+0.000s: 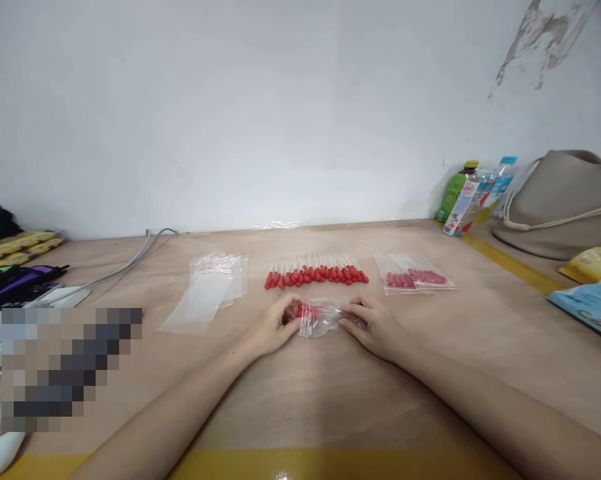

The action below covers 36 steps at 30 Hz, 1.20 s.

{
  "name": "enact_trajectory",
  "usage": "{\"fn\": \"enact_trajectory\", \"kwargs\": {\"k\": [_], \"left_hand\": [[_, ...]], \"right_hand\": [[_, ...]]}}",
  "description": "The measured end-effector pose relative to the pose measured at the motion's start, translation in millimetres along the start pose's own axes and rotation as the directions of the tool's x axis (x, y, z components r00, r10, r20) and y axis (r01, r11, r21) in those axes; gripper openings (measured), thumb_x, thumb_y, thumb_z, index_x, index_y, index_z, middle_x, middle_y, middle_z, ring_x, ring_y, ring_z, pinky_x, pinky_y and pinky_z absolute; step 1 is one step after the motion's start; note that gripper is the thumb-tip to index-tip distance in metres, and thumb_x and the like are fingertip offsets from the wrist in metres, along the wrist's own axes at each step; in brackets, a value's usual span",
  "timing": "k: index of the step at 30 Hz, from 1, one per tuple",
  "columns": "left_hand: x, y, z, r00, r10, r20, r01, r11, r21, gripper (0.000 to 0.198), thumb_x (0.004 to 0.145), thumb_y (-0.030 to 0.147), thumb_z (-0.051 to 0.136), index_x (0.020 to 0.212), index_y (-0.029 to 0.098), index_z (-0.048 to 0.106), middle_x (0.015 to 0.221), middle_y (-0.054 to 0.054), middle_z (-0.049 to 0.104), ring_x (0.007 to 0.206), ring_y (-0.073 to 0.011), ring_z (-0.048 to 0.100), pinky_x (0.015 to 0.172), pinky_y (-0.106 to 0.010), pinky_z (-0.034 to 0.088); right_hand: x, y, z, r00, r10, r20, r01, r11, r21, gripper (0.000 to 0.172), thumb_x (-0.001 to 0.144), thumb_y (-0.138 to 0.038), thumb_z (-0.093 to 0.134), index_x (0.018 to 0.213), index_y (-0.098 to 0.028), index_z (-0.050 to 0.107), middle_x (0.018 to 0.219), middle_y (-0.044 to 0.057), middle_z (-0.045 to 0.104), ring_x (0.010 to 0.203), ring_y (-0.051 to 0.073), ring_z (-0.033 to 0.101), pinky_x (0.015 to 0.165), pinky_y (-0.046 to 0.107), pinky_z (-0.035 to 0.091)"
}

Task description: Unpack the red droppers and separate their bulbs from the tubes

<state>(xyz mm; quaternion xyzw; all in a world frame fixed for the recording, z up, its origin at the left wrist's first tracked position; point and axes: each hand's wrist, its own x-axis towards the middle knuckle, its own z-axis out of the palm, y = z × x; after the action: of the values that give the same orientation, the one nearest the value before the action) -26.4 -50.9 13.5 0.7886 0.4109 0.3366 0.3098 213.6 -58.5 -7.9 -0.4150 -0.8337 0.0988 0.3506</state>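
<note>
Between both hands, just above or on the table, is a clear plastic zip bag (328,325) with red-tipped sticks (308,311) in it. My left hand (274,325) is closed around the bag's left end, at the red tips. The right end is pinched by the fingers of my right hand (375,325). Beyond them lies a row of loose red-tipped wooden sticks (318,273), red ends towards me. Flat zip bags (205,287) are fanned out to the left. On the right, bags with red-tipped sticks (415,277) overlap each other.
Drink bottles (463,200) and a grey-beige drawstring bag (565,200) stand at the back right. Blue and yellow packets (588,303) lie at the right edge. A grey cable (125,270) and purple-trimmed black items (28,283) are on the left. Yellow tape (300,463) runs along the front edge.
</note>
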Motion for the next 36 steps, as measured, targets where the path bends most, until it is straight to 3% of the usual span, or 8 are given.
{"fn": "enact_trajectory", "kwargs": {"k": [5,11,15,19,23,26,29,36], "left_hand": [[2.9,-7.0,-20.9,0.991,-0.103,0.083,0.119,0.968,-0.22,0.028,0.072,0.034,0.061,0.09,0.016,0.048,0.076,0.001,0.053,0.059,-0.0075,0.047,0.054,-0.019,0.037],[6.1,-5.6,-30.5,0.975,-0.188,0.117,0.215,0.928,-0.305,0.031,0.065,0.03,0.068,0.087,0.017,0.05,0.077,0.001,0.056,0.063,-0.0075,0.052,0.06,-0.02,0.041],[9.2,-4.8,-63.9,0.962,-0.228,0.152,0.266,0.909,-0.322,0.031,0.06,0.028,0.072,0.082,0.016,0.054,0.075,-0.002,0.062,0.068,-0.0119,0.058,0.065,-0.024,0.045],[4.0,-4.9,-122.9,0.97,-0.242,0.019,0.238,0.931,-0.277,0.027,0.057,0.023,0.074,0.077,0.018,0.056,0.069,-0.002,0.063,0.062,-0.0131,0.058,0.056,-0.023,0.044],[1.7,-14.4,-155.0,0.93,-0.225,-0.291,0.133,0.944,-0.303,0.03,0.053,0.024,0.075,0.075,0.018,0.056,0.07,0.0,0.063,0.062,-0.0122,0.059,0.055,-0.022,0.045],[10.3,-30.4,-147.3,0.808,-0.23,-0.543,0.087,0.957,-0.275,0.035,0.051,0.029,0.075,0.076,0.018,0.054,0.074,0.0,0.063,0.065,-0.0126,0.06,0.059,-0.023,0.047],[21.8,-47.1,-123.3,0.696,-0.208,-0.687,0.167,0.978,-0.127,0.035,0.052,0.035,0.073,0.075,0.017,0.054,0.078,-0.002,0.064,0.064,-0.0137,0.061,0.057,-0.024,0.048],[27.7,-57.1,-80.8,0.773,-0.146,-0.617,0.336,0.92,0.203,0.026,0.06,0.038,0.064,0.076,0.019,0.055,0.069,0.0,0.063,0.065,-0.0162,0.063,0.061,-0.025,0.049]], "right_hand": [[-0.3,3.2,0.6,1.0,0.005,0.003,-0.005,1.0,-0.022,0.022,0.08,-0.029,0.051,0.098,-0.02,0.061,0.086,0.006,0.056,0.079,0.017,0.053,0.072,0.031,0.045],[-0.2,1.4,-0.3,1.0,0.024,0.01,-0.024,1.0,-0.02,0.022,0.08,-0.027,0.051,0.098,-0.019,0.061,0.085,0.006,0.056,0.079,0.017,0.053,0.072,0.03,0.044],[-0.5,1.3,-0.8,0.999,0.029,0.014,-0.029,0.999,-0.014,0.022,0.08,-0.027,0.052,0.099,-0.02,0.06,0.087,0.006,0.055,0.081,0.017,0.053,0.073,0.031,0.044],[-0.4,1.0,-0.9,1.0,0.023,0.011,-0.023,1.0,-0.012,0.022,0.079,-0.027,0.052,0.099,-0.02,0.06,0.086,0.006,0.055,0.079,0.017,0.053,0.072,0.031,0.045],[-0.1,0.1,-0.8,0.999,0.03,0.013,-0.029,0.999,-0.021,0.022,0.079,-0.027,0.052,0.098,-0.019,0.061,0.086,0.006,0.055,0.078,0.016,0.053,0.072,0.03,0.044],[0.0,0.4,-0.3,1.0,0.022,0.003,-0.022,0.999,-0.027,0.022,0.08,-0.027,0.052,0.098,-0.019,0.061,0.085,0.006,0.055,0.078,0.016,0.053,0.072,0.03,0.044],[0.0,1.4,0.4,1.0,0.006,-0.009,-0.006,1.0,-0.024,0.021,0.079,-0.026,0.053,0.097,-0.019,0.061,0.085,0.006,0.055,0.079,0.016,0.053,0.072,0.03,0.045],[0.8,-0.5,-0.7,1.0,0.007,-0.011,-0.007,1.0,-0.03,0.021,0.08,-0.027,0.052,0.097,-0.019,0.061,0.083,0.006,0.055,0.078,0.017,0.053,0.071,0.031,0.045]]}}
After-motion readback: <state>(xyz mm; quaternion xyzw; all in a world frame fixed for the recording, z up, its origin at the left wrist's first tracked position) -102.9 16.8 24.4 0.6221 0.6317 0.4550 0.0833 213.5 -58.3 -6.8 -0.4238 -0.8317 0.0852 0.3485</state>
